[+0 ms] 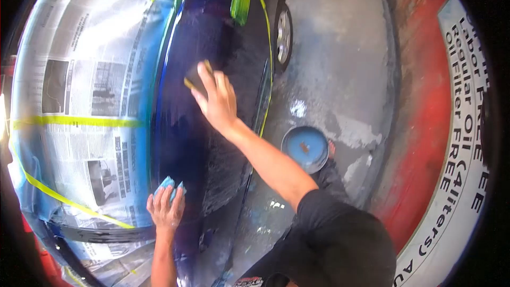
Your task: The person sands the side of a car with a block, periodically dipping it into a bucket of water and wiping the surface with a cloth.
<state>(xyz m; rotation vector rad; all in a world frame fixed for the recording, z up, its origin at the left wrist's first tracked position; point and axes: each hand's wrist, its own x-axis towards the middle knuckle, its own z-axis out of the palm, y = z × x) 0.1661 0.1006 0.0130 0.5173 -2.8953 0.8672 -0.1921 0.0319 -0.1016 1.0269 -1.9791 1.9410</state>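
Note:
My right hand (217, 98) is on the dark blue car panel (186, 127). Its fingers are closed on a flat dark piece with yellowish-brown edges, which looks like sandpaper (194, 78). Lower down, my left hand (167, 208) grips a crumpled light blue cloth (169, 183) at the edge of the panel, beside the masked glass. The panel looks wet, with dull, streaky patches. Newspaper (79, 74) and blue-tinted plastic film, held by yellow-green tape (79, 121), cover the glass on the left.
A round basin (305, 149) of bluish water, with a small brown piece in it, stands on the wet concrete floor (340, 48). A car wheel (284, 34) and a yellow-green-covered door handle (240, 4) show higher up. A red wall (419, 154) with a lettered sign (451, 180) is at right.

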